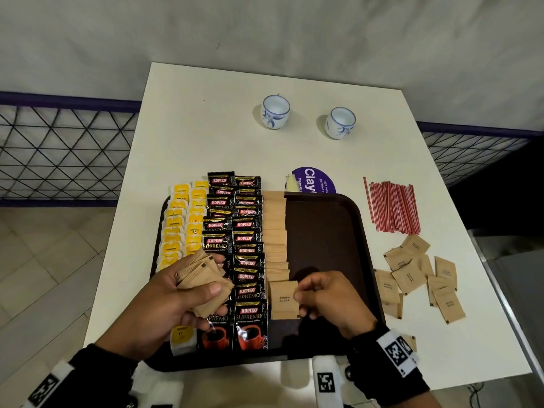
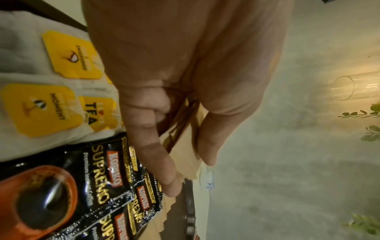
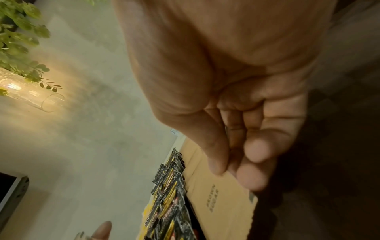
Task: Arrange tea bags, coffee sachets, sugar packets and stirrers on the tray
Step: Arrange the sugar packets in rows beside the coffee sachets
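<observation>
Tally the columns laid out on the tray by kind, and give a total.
Tea bags: 2 columns
Coffee sachets: 2 columns
Sugar packets: 1 column
Stirrers: 0 columns; they lie on the table
Total: 5 columns

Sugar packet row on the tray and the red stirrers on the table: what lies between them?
In the head view, between the sugar packet row and the stirrers lie only the tray's bare brown floor, its right rim and bare white table.
</observation>
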`<state>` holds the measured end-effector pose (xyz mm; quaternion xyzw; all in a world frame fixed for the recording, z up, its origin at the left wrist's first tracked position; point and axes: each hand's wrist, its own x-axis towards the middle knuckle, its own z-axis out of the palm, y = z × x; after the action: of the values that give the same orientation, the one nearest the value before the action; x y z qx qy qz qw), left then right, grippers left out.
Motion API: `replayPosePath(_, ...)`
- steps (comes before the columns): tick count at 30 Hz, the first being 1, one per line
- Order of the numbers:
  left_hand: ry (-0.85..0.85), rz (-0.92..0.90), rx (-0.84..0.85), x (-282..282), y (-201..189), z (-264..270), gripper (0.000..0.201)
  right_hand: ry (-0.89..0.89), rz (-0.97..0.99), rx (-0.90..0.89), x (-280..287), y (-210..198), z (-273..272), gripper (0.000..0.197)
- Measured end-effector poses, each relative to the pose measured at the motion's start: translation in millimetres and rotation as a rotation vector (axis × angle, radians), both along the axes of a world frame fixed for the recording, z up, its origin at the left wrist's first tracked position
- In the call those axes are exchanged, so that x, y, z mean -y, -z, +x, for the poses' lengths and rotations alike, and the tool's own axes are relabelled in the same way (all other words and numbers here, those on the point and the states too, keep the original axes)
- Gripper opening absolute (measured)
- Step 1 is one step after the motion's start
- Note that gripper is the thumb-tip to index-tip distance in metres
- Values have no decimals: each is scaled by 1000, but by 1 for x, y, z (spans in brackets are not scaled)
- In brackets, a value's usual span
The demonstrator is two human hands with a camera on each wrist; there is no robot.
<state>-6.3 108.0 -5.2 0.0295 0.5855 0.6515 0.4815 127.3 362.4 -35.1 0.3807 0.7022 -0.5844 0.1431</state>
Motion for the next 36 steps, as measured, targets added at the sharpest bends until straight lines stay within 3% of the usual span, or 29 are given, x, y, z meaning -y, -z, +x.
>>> replayPosePath(4, -9, -17, 3, 0, 3, 3, 50, 0, 13, 13, 4, 0, -6, 7)
replayPosePath(11, 7, -25, 27, 0, 5, 6, 70, -29, 39, 49, 11, -2, -12, 7)
replayPosePath(19, -5, -51, 15, -5, 7, 7, 50, -24, 115, 42, 12, 3, -13, 9)
replayPosePath(24, 13, -55, 14, -10, 3, 8, 48, -23, 200, 35, 9, 1, -11, 7)
replayPosePath(28, 32, -58, 18, -14, -1, 6, 65, -51, 143, -106, 15, -19, -16, 10)
replayPosePath(32, 24, -59, -5, -21, 1, 6, 43, -194, -31, -315, 35, -40, -25, 26)
replayPosePath(36, 38, -67, -27, -31, -1, 8, 37, -260, 17, -390, 53, -40, -37, 31)
